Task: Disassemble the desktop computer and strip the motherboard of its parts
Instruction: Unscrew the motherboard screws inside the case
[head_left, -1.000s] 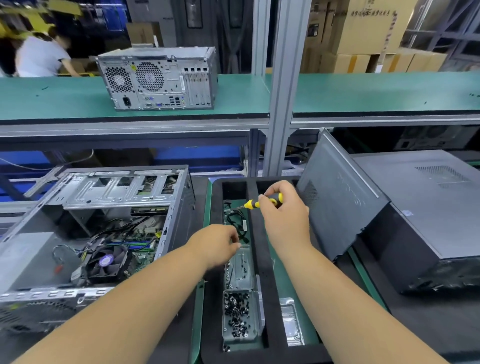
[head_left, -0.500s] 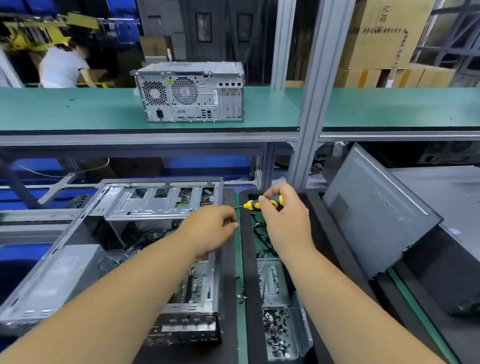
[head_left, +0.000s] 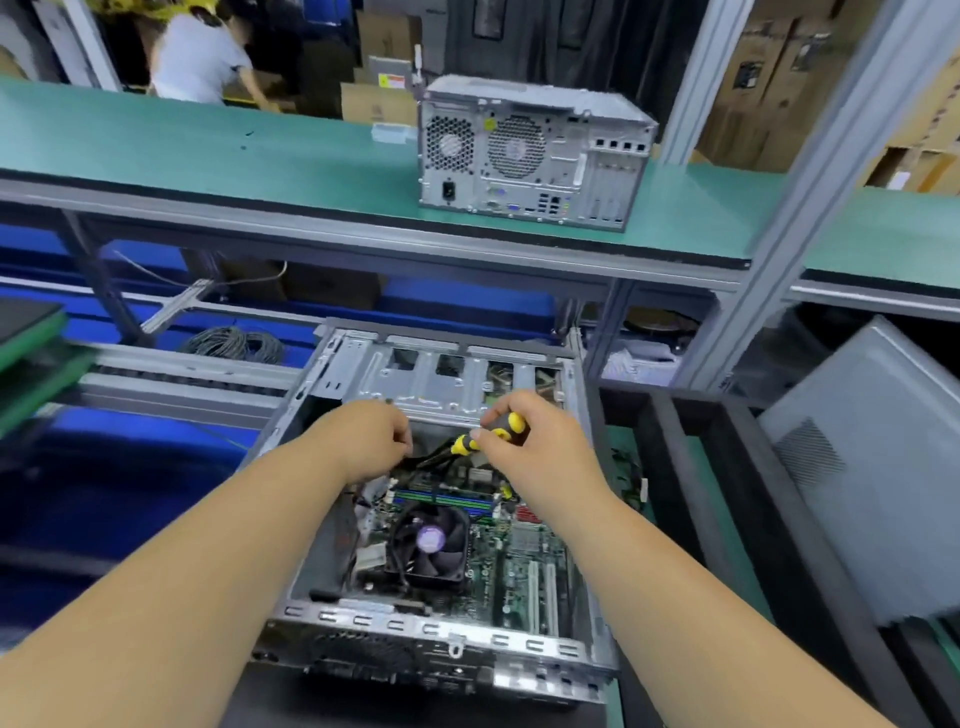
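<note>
An open desktop case (head_left: 592, 654) lies on its side in front of me, its green motherboard (head_left: 519, 566) exposed. A black CPU fan (head_left: 431, 540) sits on the board and blue memory slots (head_left: 441, 499) lie just beyond it. My right hand (head_left: 535, 447) grips a yellow and black screwdriver (head_left: 488, 434) whose tip points left and down into the case. My left hand (head_left: 369, 441) hovers over the case beside the tip with its fingers curled; what they hold is hidden. The metal drive cage (head_left: 436, 374) spans the far end of the case.
A second, closed computer (head_left: 530, 150) stands on the green upper shelf (head_left: 208, 150). A grey side panel (head_left: 872, 467) leans at the right over a black foam tray (head_left: 691, 467). A grey upright post (head_left: 810, 192) rises at the right. A person works at the far left.
My view has swung left from the foam tray to the open case. Both hands moved with the screwdriver from above the tray to above the case's far end.
</note>
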